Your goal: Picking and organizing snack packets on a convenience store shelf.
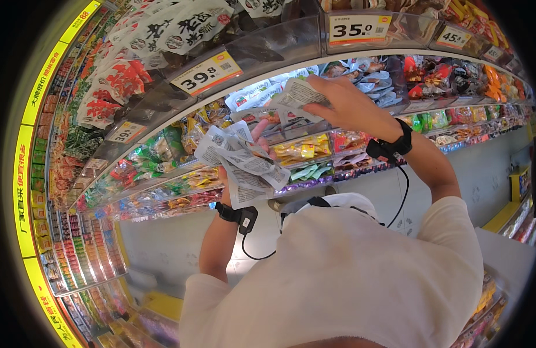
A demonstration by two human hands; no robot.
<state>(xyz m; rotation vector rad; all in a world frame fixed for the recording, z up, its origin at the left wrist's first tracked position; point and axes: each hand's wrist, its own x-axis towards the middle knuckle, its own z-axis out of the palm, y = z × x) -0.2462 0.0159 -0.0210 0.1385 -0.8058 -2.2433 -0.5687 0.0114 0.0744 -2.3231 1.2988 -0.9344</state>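
Several small white plastic food packets (250, 165), printed with dense text, lie fanned across my left hand (262, 138). Its fingertips show beyond their upper right edge, and the palm is hidden. My right hand (337, 103) grips another packet (300, 93) of similar look, held over a shelf bin (285, 130). In that bin, white-and-blue packets (255, 93) lie stacked under my right hand. A dark strap with a small device (249, 219) is on my left wrist, and a similar wrist device (379, 150) is on my right.
An upper shelf with a clear plastic front (276, 35) juts out above the bin, bearing price tags (207, 73). Bins of blue-grey packets (376, 82) and yellow packets (305, 148) flank and sit below my hands. Cables (405, 195) hang from both wrist devices. Tiled floor (163, 243) lies below.
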